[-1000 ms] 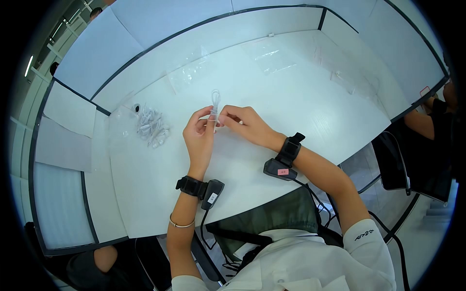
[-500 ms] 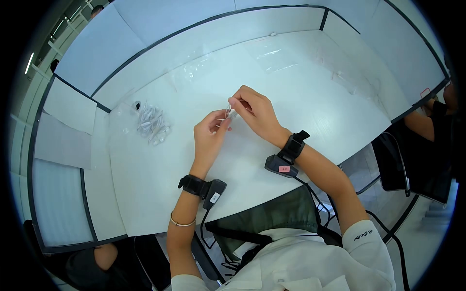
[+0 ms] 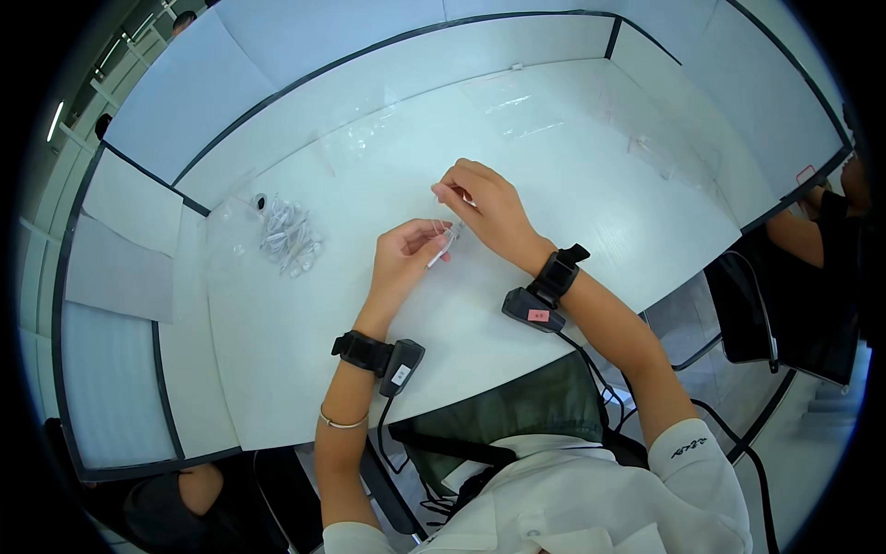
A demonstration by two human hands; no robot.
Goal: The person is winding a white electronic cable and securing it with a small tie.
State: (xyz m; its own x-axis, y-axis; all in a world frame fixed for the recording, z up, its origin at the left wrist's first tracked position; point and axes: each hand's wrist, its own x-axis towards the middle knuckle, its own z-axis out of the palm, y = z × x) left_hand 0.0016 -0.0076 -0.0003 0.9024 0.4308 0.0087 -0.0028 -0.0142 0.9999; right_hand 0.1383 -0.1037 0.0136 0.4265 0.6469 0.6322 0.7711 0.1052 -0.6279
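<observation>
White cable (image 3: 441, 247): one piece, small and bunched, held just above the middle of the desk (image 3: 305, 369), between the two hands.

Left hand (image 3: 404, 257): fingers curled, with thumb and forefinger closed on the cable. The cable's free end juts out to the right of the fingertips.

Right hand (image 3: 484, 210): just beyond the left hand and not quite touching it. Thumb and forefinger are pinched together at the far-left tip, and the other fingers are bent. What lies in the pinch is too small to tell.

Wrist units: two black strapped units, one on the left wrist (image 3: 380, 356) and one on the right wrist (image 3: 543, 294), each trailing a dark lead. One thin bracelet (image 3: 338, 424) sits on the left forearm.

Other desk items: one loose pile of white cables (image 3: 288, 236) lies well left of the hands. Three clear plastic bags (image 3: 517, 98) lie along the far side.

A co-worker's arm (image 3: 812, 229) shows at the right edge.

Change from earlier frames: one second ago a loop of the cable stood above both hands; the loop no longer shows. Half a second ago the fingertips met on the cable; the left hand has since dropped nearer. The pile has not moved.
</observation>
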